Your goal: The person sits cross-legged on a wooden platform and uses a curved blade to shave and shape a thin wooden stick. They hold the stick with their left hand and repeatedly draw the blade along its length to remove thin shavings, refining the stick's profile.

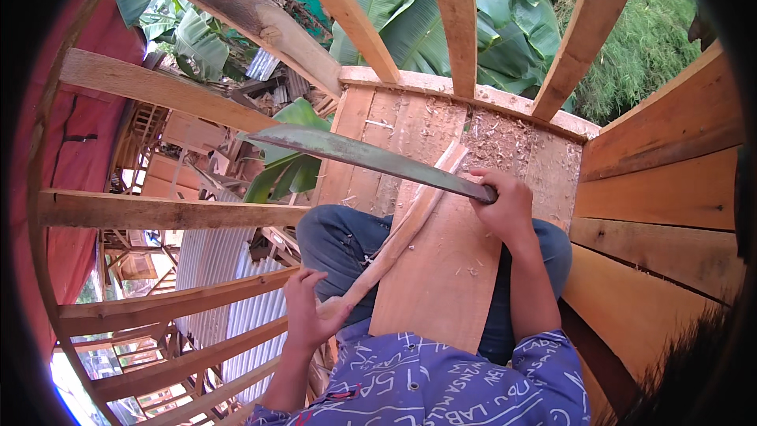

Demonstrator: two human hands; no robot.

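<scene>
Strip of wood (412, 229), slanting lengthwise forward-right from beside the loosely spread left hand (310, 304) to beneath the machete (367, 155) gripped by fingers of the right hand (506, 207).

1. Banana leaves (414, 31) beyond the far edge of the plank floor (347, 122).
2. Feathery green foliage (631, 71) past its far right corner.
3. Plank wall (658, 189) along its right edge.
4. Corrugated sheets (209, 256) off its left edge.
5. Red sheeting (79, 166) farther left.
</scene>
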